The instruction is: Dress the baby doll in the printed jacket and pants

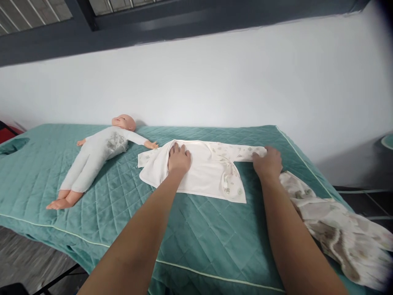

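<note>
A white baby shirt (199, 176) with small printed motifs lies spread on the green quilted cover, its front opened out. My left hand (180, 159) rests flat on its inner side, fingers apart, beside the folded-over left panel. At the end of the right sleeve, my right hand (268, 162) has its fingers closed on the cuff; the fingertips are partly hidden. To the left lies a baby doll (101, 147) on its back, with a white cloth body and a greyish patch on its side. One doll hand almost touches the shirt's left sleeve.
A crumpled printed baby garment (334, 225) lies at the right edge of the padded table (215, 254), close to my right forearm. Behind the table stands a white wall (196, 86) under a dark window frame (172, 20). A hole opens in the cover at far left.
</note>
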